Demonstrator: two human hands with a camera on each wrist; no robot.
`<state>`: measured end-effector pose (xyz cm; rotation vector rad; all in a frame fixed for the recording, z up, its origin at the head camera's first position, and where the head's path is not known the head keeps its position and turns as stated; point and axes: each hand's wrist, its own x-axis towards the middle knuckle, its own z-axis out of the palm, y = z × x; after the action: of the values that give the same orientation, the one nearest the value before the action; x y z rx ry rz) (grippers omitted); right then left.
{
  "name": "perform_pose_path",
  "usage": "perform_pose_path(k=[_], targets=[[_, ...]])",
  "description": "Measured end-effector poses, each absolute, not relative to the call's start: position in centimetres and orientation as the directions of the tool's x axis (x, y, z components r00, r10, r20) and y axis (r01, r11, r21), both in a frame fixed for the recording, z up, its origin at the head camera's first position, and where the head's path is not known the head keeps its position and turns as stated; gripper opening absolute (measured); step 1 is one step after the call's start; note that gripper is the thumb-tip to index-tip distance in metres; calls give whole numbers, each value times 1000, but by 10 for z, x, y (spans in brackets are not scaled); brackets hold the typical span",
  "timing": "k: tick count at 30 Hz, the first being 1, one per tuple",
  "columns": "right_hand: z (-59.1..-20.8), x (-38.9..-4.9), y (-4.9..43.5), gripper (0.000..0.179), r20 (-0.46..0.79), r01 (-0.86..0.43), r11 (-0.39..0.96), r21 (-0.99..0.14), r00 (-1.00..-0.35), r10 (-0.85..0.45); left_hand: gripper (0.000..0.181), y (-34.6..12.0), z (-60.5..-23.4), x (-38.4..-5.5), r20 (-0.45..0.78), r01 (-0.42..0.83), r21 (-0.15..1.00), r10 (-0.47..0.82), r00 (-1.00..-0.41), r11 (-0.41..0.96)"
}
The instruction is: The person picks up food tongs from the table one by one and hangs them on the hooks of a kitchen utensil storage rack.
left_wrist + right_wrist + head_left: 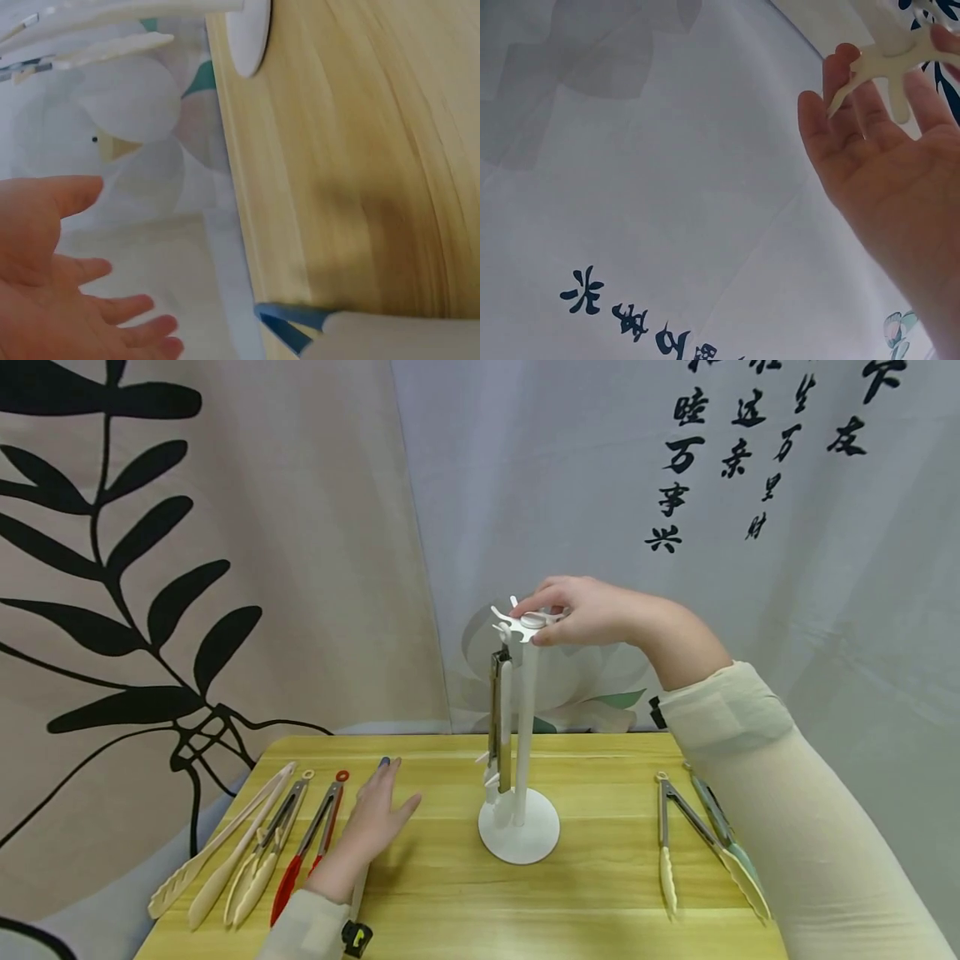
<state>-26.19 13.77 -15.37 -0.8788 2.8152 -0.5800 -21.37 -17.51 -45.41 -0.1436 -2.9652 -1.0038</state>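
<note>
A white utensil stand [528,718] with a round base and a crown of hooks stands upright mid-table. My right hand [592,610] holds its hooked top [889,71], fingers and thumb spread round the edge. From a hook on the stand's left side hangs a pair of tongs [498,718] with metal arms. My left hand [375,814] hovers over the table left of the stand, fingers extended and holding nothing. Partly hidden beneath it lies an item with a blue end [292,319] and a whitish body.
Left on the table lie cream tongs [240,839], metal tongs with cream tips [266,856] and red-tipped tongs [300,852]. Cream-tipped tongs [708,839] and grey-green tongs [723,818] lie at the right, near my sleeve. A printed curtain [315,527] hangs behind the wooden table [600,860].
</note>
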Motion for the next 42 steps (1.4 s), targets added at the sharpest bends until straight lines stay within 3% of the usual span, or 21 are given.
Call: perform_pose_path(k=[15, 27, 34, 42], targets=[[-142, -249, 128, 45, -30, -584, 797, -152, -803, -595, 80, -196, -464, -209, -137, -103, 465, -43, -990, 879], [-137, -250, 125, 44, -104, -523, 827, -207, -828, -550, 74, -208, -472, -208, -195, -154, 398, -80, -977, 904], [-138, -251, 126, 42, -85, -530, 812, -246, -822, -562, 68, -216, -481, -210, -205, -153, 316, -90, -975, 936], [-141, -254, 131, 41, -51, -559, 791, -251, -808, -587, 65, -221, -484, -211, -209, -188, 312, -126, -970, 931]])
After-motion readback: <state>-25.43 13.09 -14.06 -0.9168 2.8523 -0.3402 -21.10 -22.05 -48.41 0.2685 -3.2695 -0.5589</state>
